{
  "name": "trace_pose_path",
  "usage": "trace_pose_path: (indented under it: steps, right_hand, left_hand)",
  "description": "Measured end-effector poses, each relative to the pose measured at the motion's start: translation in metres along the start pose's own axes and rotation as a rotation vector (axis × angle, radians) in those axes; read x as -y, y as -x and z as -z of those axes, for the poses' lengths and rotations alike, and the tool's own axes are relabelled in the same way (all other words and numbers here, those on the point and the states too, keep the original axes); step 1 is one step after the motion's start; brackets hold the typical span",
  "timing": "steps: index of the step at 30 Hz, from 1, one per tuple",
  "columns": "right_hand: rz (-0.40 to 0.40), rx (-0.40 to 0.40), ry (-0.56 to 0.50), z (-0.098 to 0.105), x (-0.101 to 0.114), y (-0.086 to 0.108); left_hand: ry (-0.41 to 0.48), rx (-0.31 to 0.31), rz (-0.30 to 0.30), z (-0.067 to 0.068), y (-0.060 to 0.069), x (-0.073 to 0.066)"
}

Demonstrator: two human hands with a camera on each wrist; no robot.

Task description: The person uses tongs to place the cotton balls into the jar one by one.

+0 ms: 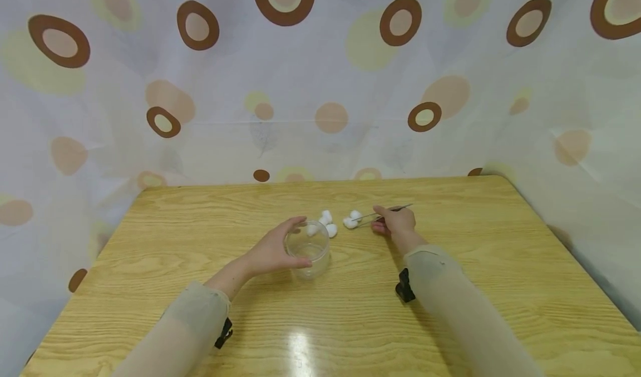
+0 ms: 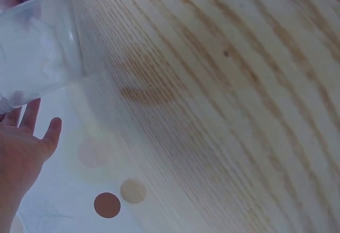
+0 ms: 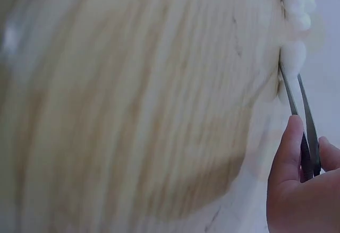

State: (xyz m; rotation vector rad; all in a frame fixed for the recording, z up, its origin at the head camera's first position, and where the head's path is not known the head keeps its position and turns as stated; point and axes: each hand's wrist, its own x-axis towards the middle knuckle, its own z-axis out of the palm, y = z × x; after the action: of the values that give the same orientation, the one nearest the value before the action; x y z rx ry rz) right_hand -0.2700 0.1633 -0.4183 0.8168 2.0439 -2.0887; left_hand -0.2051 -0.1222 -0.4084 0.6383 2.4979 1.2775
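My left hand holds a clear plastic jar by its side, thumb in front and fingers behind. The jar's round mouth faces up. In the left wrist view the jar shows at the upper left edge. Metal tweezers are pinched in my right hand, pointing left with their two arms spread. Their tips reach a cotton ball on the table, one tip on either side; whether they squeeze it I cannot tell. Another cotton ball lies right behind it.
Several more cotton balls, one of them a cotton ball beside the jar, lie at its far right side. The wooden table ends at a patterned curtain behind and at the sides. Black straps sit on the wrists.
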Motion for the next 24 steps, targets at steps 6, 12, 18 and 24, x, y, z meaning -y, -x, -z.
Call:
trace_pose_path:
  steps: [6, 12, 18, 24]
  right_hand:
    - [-0.003, -0.011, -0.025, -0.001, 0.001, 0.0]
    - [-0.019, -0.001, -0.07, 0.003, 0.001, -0.004]
    - [-0.033, 0.05, -0.09, 0.011, 0.004, -0.002]
    - [-0.057, 0.111, -0.145, 0.02, 0.01, 0.006]
  left_hand:
    - [0.013, 0.003, -0.012, -0.001, 0.0, -0.003]
    - [0.043, 0.005, -0.028, -0.002, -0.003, -0.003]
    - [0.087, -0.005, -0.008, -0.004, -0.006, 0.0]
    - [0.111, -0.016, 0.013, -0.007, -0.008, 0.002]
